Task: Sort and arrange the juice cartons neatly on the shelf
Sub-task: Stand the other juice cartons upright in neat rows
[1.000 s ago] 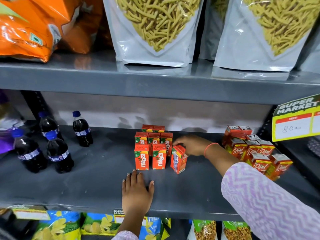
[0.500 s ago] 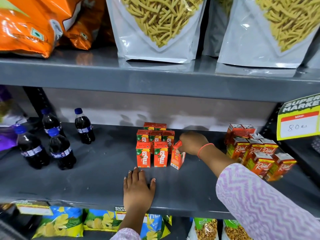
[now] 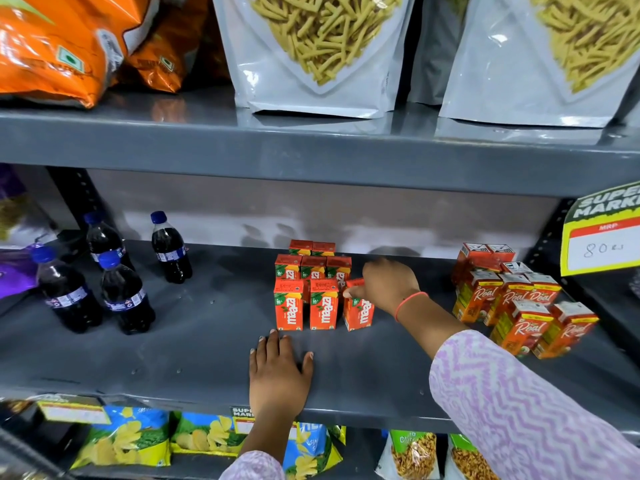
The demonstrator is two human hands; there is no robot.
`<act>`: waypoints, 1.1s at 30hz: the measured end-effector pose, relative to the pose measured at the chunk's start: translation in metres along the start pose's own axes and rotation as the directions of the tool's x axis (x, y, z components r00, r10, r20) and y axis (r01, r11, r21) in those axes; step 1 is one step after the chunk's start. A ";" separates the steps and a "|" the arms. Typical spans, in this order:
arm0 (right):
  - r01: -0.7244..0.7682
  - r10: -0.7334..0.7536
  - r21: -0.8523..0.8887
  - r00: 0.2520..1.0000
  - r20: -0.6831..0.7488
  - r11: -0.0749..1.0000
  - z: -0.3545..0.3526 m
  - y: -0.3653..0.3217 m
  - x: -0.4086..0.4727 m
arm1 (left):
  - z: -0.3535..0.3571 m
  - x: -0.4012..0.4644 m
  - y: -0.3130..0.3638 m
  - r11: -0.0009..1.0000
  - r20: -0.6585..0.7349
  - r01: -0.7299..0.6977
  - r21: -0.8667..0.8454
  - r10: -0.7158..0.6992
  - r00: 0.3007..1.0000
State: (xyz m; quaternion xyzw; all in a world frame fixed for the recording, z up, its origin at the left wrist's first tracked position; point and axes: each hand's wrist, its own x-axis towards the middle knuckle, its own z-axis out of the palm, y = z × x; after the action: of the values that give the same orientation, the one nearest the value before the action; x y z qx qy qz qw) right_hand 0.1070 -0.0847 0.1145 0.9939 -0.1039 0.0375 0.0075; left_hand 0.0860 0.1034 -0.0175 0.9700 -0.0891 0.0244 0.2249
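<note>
On the smooth grey metal shelf (image 3: 173,358), your right hand (image 3: 388,284) pinches a boxy orange carton (image 3: 358,311) at 3 o'clock of the row, left hand (image 3: 278,372) spread flat near the front edge.

Tilted Maaza carton (image 3: 358,311) now upright beside row.

orange cartons (image 3: 323,304), grey shelf (image 3: 194,341), lilac zigzag sleeve (image 3: 519,403)
</note>
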 end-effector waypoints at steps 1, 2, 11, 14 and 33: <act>0.004 -0.004 -0.013 1.000 -0.012 1.000 0.001 0.000 -0.001 | 0.000 0.000 0.000 1.000 0.003 0.000 0.000 0.000 1.000; 0.006 -0.007 -0.026 1.000 -0.023 1.000 0.002 0.000 -0.002 | 0.000 0.000 0.000 1.000 0.005 0.001 -0.001 -0.001 1.000; -0.265 0.396 0.728 0.918 -0.009 0.633 0.036 0.022 -0.025 | -0.006 0.001 -0.003 0.971 0.043 0.066 -0.229 -0.058 0.997; -0.325 0.416 0.875 0.895 0.162 0.359 0.062 0.030 -0.038 | -0.013 0.008 -0.002 0.884 0.072 0.185 -0.430 -0.170 0.983; -0.243 0.459 0.876 0.888 0.027 0.417 0.115 -0.035 -0.043 | -0.001 0.042 0.013 0.878 -0.088 0.185 -0.442 -0.248 0.965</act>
State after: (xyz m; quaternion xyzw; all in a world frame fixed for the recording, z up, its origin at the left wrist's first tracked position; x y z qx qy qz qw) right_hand 0.0806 -0.0445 -0.0040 0.8075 -0.2761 0.1927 -0.4844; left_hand 0.1247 0.0857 -0.0069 0.8960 0.0333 0.0476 0.4402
